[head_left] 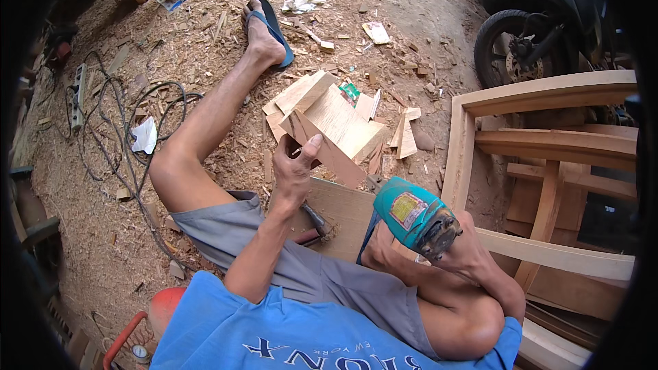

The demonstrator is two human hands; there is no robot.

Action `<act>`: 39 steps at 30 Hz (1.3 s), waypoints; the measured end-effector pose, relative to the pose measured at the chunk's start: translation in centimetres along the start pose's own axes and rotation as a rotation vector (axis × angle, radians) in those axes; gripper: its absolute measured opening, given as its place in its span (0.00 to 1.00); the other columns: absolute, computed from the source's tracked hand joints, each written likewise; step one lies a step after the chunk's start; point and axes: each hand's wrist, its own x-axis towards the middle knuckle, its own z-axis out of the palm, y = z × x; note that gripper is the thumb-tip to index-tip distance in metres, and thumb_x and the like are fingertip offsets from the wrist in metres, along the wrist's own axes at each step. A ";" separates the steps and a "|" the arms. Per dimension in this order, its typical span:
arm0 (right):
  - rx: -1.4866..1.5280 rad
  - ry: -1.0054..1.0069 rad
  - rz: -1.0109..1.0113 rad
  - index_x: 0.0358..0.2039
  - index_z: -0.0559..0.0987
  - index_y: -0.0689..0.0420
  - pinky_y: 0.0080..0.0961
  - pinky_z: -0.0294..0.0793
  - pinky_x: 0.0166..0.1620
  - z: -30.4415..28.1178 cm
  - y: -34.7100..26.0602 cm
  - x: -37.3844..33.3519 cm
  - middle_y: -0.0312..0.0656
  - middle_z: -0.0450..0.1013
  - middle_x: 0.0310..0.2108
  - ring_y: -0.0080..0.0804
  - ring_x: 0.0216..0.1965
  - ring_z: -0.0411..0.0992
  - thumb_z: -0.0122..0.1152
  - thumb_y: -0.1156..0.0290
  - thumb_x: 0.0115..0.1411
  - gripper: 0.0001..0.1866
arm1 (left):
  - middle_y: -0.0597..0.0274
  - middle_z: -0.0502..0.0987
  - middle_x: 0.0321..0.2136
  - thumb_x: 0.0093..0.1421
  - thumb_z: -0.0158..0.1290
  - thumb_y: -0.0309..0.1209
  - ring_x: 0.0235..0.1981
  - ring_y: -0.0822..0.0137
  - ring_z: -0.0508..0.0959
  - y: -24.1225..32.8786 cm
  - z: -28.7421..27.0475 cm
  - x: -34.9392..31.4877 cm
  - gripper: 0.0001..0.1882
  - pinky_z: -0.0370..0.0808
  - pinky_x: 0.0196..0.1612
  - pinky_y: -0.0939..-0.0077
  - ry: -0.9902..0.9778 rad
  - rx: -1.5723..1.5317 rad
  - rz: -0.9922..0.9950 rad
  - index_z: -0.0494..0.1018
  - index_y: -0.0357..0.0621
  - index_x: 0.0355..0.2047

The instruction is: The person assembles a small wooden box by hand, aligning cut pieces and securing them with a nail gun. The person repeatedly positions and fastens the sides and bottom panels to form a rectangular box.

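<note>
In my left hand (pixel 295 173) is a thin, flat strip of reddish wood (pixel 327 152), its fingers wrapped round the near end. The strip slants away to the right, its far end close to the nose of a teal power tool (pixel 410 214). My right hand (pixel 458 247) grips that tool at its dark, worn end; the exact kind of tool cannot be made out. Several pale wood offcuts (pixel 339 118) lie stacked just beyond the strip. A board (pixel 343 207) lies between my legs, with a dark-headed, hammer-like tool (pixel 314 225) on it, partly hidden by my left forearm.
Wooden frames (pixel 458 157) stand close on the right, a motorcycle (pixel 531 41) behind them. Black cables (pixel 140 157) and a power strip (pixel 79 96) lie on the left. Wood chips cover the ground. A red tank (pixel 164 305) with a gauge sits at lower left.
</note>
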 end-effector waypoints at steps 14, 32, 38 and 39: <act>-0.027 -0.059 0.013 0.37 0.79 0.58 0.37 0.77 0.31 0.3 -0.2 -0.5 0.48 0.77 0.25 0.49 0.26 0.77 0.71 0.68 0.46 0.17 | 0.51 0.72 0.54 0.52 0.58 0.62 0.56 0.57 0.73 -1.3 -2.8 3.8 0.46 0.75 0.58 0.56 0.019 -0.688 -0.558 0.65 0.40 0.60; -0.031 0.125 -0.289 0.45 0.79 0.55 0.34 0.80 0.32 -0.9 -1.6 0.2 0.43 0.78 0.30 0.41 0.28 0.78 0.78 0.55 0.42 0.30 | 0.53 0.76 0.45 0.55 0.67 0.36 0.42 0.66 0.81 1.6 0.3 0.9 0.33 0.82 0.42 0.72 0.067 0.103 0.457 0.65 0.31 0.54; -0.116 0.151 -0.368 0.48 0.79 0.57 0.31 0.78 0.29 -0.3 -1.4 0.3 0.43 0.79 0.32 0.36 0.28 0.79 0.71 0.63 0.52 0.24 | 0.50 0.81 0.37 0.43 0.74 0.36 0.38 0.62 0.84 1.0 1.3 -0.7 0.38 0.85 0.41 0.68 0.000 0.338 0.683 0.66 0.33 0.49; -0.166 0.124 -0.343 0.49 0.79 0.57 0.31 0.78 0.28 -0.2 -1.5 0.3 0.43 0.79 0.33 0.35 0.27 0.79 0.69 0.65 0.54 0.22 | 0.50 0.81 0.37 0.43 0.74 0.35 0.38 0.62 0.84 0.9 1.5 -0.8 0.38 0.85 0.41 0.68 -0.016 0.333 0.676 0.66 0.33 0.49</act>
